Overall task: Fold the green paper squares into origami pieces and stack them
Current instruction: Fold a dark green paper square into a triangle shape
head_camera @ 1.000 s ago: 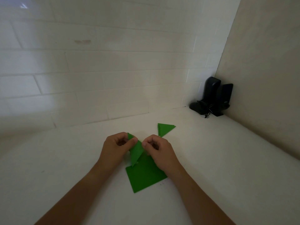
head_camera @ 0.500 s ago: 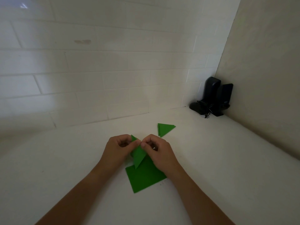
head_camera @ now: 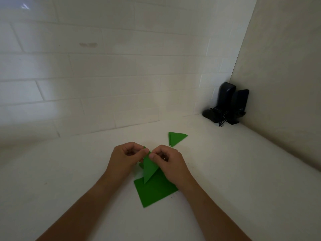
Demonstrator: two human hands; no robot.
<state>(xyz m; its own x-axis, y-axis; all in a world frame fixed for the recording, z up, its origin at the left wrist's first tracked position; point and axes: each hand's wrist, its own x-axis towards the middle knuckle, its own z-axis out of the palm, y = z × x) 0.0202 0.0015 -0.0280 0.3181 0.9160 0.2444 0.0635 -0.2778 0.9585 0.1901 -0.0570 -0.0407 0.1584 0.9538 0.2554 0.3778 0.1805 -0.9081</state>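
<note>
Green paper triangle, folded, pinched at its upper edge between left hand and right hand, thumbs and curled fingers grasping it, point hanging down. Directly beneath, flat green paper squares on white counter. Further back and to the right, stacked folded green triangles, well apart from both hands. Black speakers in far right corner against tiled wall
</note>
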